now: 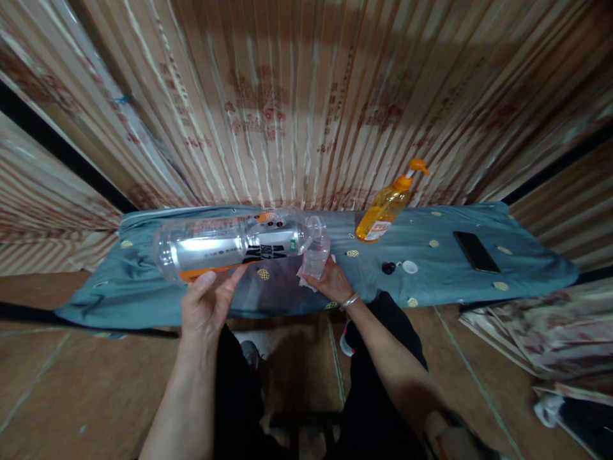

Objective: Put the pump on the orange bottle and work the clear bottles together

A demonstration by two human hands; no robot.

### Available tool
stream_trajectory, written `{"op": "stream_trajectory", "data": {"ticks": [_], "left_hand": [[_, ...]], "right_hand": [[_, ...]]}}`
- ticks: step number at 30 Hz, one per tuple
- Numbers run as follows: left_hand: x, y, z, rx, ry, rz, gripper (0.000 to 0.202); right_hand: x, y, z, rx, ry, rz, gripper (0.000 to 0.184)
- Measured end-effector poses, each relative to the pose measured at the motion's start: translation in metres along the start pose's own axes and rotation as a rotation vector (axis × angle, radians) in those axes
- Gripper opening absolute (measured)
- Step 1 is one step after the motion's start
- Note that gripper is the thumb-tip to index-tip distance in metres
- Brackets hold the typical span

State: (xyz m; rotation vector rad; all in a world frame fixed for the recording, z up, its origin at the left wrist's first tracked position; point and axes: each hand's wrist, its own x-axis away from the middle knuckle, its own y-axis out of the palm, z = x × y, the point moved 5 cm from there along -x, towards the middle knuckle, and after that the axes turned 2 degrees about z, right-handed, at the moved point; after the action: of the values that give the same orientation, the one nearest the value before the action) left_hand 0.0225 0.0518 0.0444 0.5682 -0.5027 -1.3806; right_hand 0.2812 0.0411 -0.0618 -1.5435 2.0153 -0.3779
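Observation:
A large clear plastic bottle [225, 246] with a silver, black and orange label lies sideways in the air, its neck pointing right. Under and behind its near side is my left hand [207, 303], closed around it with the thumb and a finger showing. At the bottle's mouth is a small clear plastic bottle [316, 252], its upper end against or very near the big bottle's neck. My right hand [330, 281] grips that small bottle from the right. Something thin and pinkish, perhaps a label or tissue, shows under those fingers. How much liquid either bottle holds I cannot tell.
On the teal patterned cloth [450, 281] stands a pump bottle [383, 211] of orange liquid. A black cap [388, 268], a white cap [409, 267] and a dark phone [476, 251] lie to the right. A pleated curtain [297, 96] hangs close behind.

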Motion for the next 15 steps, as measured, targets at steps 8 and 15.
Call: {"op": "stream_trajectory", "data": {"ticks": [8, 15], "left_hand": [[0.0, -0.001, -0.0005, 0.0, -0.001, -0.002, 0.069], [-0.0012, -0.0024, -0.0011, 0.006, 0.001, 0.015, 0.067]], "right_hand": [[-0.0002, 0.0004, 0.002, 0.019, 0.002, -0.005, 0.079], [-0.0009, 0.0008, 0.0032, 0.032, 0.006, -0.02, 0.081]]}}
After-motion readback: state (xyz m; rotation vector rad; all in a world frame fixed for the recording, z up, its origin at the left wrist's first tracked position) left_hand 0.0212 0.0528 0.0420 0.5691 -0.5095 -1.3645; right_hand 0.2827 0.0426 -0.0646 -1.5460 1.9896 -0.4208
